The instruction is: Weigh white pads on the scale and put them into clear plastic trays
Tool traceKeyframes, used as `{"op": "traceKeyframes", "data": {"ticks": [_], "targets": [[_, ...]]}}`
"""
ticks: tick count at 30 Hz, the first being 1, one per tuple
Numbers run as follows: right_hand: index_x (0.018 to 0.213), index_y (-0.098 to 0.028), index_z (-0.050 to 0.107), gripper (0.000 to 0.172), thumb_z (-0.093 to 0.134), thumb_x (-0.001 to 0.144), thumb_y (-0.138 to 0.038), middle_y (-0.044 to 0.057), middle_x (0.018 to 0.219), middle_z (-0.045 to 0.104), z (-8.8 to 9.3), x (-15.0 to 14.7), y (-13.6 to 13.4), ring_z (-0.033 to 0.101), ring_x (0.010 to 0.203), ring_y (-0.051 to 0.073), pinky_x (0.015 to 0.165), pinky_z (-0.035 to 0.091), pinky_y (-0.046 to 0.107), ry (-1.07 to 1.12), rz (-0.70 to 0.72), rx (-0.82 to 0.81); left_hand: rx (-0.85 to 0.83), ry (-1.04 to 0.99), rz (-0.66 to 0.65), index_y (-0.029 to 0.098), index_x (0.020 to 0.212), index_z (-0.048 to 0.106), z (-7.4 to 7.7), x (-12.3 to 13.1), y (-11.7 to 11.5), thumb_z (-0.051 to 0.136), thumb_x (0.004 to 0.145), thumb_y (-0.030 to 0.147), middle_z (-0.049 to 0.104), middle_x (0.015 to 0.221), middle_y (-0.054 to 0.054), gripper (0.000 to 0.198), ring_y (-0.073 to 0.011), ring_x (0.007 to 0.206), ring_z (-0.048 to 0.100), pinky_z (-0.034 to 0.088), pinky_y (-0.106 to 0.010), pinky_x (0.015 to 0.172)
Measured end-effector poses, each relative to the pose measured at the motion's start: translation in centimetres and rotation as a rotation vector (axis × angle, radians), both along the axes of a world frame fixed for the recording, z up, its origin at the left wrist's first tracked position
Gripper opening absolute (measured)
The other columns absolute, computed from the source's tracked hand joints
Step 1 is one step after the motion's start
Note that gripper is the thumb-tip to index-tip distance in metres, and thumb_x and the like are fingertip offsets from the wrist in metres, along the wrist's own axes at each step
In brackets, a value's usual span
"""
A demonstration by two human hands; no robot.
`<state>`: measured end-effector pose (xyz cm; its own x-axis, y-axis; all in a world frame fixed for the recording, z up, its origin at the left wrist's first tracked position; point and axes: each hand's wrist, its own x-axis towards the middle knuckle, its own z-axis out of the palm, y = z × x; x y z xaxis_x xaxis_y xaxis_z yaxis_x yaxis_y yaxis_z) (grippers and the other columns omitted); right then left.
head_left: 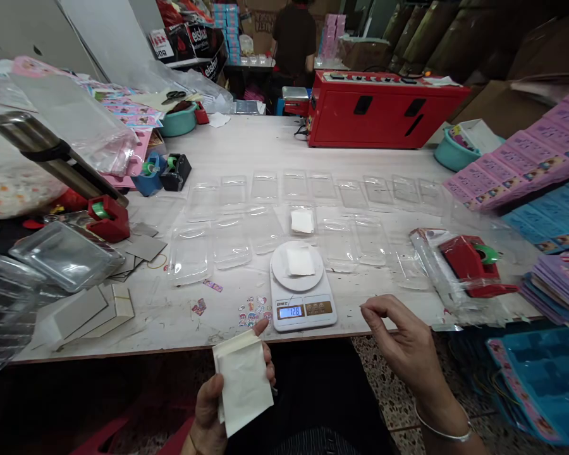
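Note:
My left hand [213,401] is closed around a stack of cream-coloured paper sheets [246,382], held just below the table's front edge. My right hand [403,341] hovers at the right of the scale, thumb and fingertips drawn together with nothing visible in them. Between the hands stands a white digital kitchen scale [303,309], its lit display showing digits like 128. A small pile of cream sheets [300,261] lies on its round plate. Behind it, another cream pile [302,221] rests in a clear plastic tray [309,212].
Two rows of clear plastic trays [189,253] cover the middle. Tape dispensers [474,262] stand at both sides. Small stickers [253,309] lie left of the scale. A red machine [379,110] is at the back. Pink boxes [516,155] are stacked right. A person [294,38] is beyond.

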<state>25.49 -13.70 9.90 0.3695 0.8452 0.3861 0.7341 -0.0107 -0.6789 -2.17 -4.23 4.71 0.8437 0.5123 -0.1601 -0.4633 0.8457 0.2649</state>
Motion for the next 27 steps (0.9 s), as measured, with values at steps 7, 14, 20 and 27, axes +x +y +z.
{"op": "traceKeyframes", "data": {"ticks": [7, 14, 20, 27], "targets": [[0.1, -0.021, 0.063, 0.015, 0.053, 0.092, -0.014, 0.007, 0.088, 0.063, 0.5, -5.0, 0.9, 0.061, 0.082, 0.02, 0.068, 0.053, 0.034, 0.014, 0.269, -0.035, -0.029, 0.008, -0.094, 0.022, 0.145, 0.04, -1.3, 2.6, -1.3, 0.076, 0.072, 0.039, 0.068, 0.113, -0.009, 0.083, -0.0243, 0.102, 0.065, 0.052, -0.034, 0.089], [0.106, -0.02, 0.062, 0.017, 0.052, 0.093, -0.015, 0.009, 0.094, 0.062, 0.1, -6.9, 1.6, 0.06, 0.097, 0.023, 0.078, 0.055, 0.039, -0.046, 0.352, -0.079, 0.0, 0.105, -0.147, 0.02, 0.147, 0.036, -0.7, 5.8, -2.0, 0.081, 0.063, 0.043, 0.069, 0.112, -0.013, 0.098, -0.03, 0.095, 0.068, 0.053, -0.037, 0.084], [0.091, -0.019, 0.06, 0.011, 0.051, 0.093, -0.013, 0.008, 0.093, 0.063, 0.0, -6.3, 2.1, 0.06, 0.095, 0.022, 0.078, 0.053, 0.037, -0.051, 0.355, -0.103, 0.055, 0.143, -0.127, 0.02, 0.144, 0.041, -0.4, 6.2, -1.8, 0.082, 0.062, 0.037, 0.068, 0.114, -0.013, 0.093, -0.0282, 0.09, 0.069, 0.053, -0.034, 0.08], [0.09, -0.019, 0.062, 0.015, 0.052, 0.09, -0.009, 0.006, 0.083, 0.063, -0.1, -5.9, 2.4, 0.058, 0.081, 0.02, 0.068, 0.047, 0.034, -0.223, 0.339, -0.012, 0.058, 0.15, -0.119, 0.018, 0.145, 0.04, -0.4, 6.7, -1.5, 0.08, 0.063, 0.04, 0.07, 0.109, -0.014, 0.094, -0.0313, 0.096, 0.066, 0.051, -0.038, 0.084]]}}
